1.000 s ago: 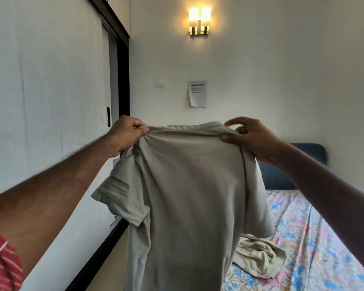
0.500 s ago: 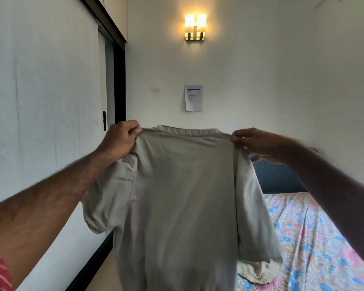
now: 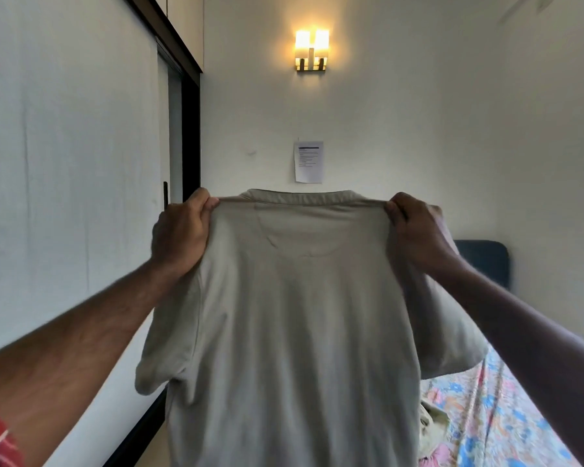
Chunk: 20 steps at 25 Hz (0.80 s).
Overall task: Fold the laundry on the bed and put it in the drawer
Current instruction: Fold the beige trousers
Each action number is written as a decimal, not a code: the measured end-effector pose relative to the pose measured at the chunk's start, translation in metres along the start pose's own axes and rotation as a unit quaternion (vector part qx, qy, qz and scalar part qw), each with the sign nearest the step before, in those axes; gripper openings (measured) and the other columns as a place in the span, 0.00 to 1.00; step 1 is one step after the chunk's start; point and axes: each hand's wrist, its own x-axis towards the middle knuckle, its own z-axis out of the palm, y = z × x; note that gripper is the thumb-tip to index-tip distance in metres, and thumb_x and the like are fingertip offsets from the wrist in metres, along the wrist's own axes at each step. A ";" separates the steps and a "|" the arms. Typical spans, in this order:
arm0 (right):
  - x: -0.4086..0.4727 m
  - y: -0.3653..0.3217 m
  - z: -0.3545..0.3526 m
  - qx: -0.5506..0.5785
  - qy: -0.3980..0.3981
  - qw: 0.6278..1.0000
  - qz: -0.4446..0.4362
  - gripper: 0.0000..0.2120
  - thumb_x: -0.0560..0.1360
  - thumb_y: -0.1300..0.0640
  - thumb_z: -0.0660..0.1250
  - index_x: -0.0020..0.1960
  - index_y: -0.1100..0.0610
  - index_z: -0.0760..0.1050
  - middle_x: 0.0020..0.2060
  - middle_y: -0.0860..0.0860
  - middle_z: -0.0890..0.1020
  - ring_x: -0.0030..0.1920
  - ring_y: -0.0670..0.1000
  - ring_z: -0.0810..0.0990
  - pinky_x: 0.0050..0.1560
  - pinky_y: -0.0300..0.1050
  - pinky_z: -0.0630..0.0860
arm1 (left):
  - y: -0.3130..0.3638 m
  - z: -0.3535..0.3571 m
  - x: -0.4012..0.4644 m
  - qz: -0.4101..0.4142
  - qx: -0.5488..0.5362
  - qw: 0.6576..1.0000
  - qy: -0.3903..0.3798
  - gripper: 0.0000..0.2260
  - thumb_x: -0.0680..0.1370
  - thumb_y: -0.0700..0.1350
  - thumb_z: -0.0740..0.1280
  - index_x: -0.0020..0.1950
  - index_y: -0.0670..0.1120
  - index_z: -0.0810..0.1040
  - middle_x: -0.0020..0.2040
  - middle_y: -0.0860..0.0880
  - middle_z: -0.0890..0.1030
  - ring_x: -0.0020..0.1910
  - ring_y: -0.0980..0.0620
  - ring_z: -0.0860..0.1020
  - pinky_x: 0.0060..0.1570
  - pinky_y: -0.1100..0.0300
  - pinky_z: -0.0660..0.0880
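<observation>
Pale beige short-sleeved cotton T-shirt held up in the air at chest-to-face height, spread wide between both hands, collar edge uppermost. Left hand grips the left shoulder seam, fingers curled and clamped over a bunch of fabric, thumb on the near side. Right hand does the same at the right shoulder, fingertips pinching the seam tight. The top edge runs taut and nearly level between the two grips.

Likely reason for the hold: pulling the shoulders apart lets the body hang straight and the sleeves drop free, which squares the garment before any fold. Judged from this, the shirt is not yet folded.

Both sleeves hang loose below the hands; the left one flares outward, the right one droops toward the bed with the floral blue-and-pink sheet, which lies low right. A second crumpled beige garment sits on that sheet, mostly masked by the hanging shirt.

Hidden or unclear: the shirt's hem runs off the bottom of the view. No drawer is visible anywhere. The shirt blocks the near part of the bed, so how much laundry is left cannot be told. White sliding wardrobe panels with a dark frame fill the left side. Text on the white printed paper sheet pinned to the wall is too small to read.
</observation>
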 end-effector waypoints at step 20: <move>0.061 -0.043 -0.200 -0.124 -0.066 0.986 -0.085 0.28 0.79 0.43 0.68 0.29 0.60 0.72 0.24 0.56 0.70 0.29 0.53 0.67 0.37 0.42 0.69 | 0.061 -0.108 0.106 0.061 -0.286 0.921 -0.256 0.37 0.68 0.68 0.72 0.48 0.30 0.79 0.41 0.30 0.79 0.39 0.46 0.74 0.42 0.52 0.72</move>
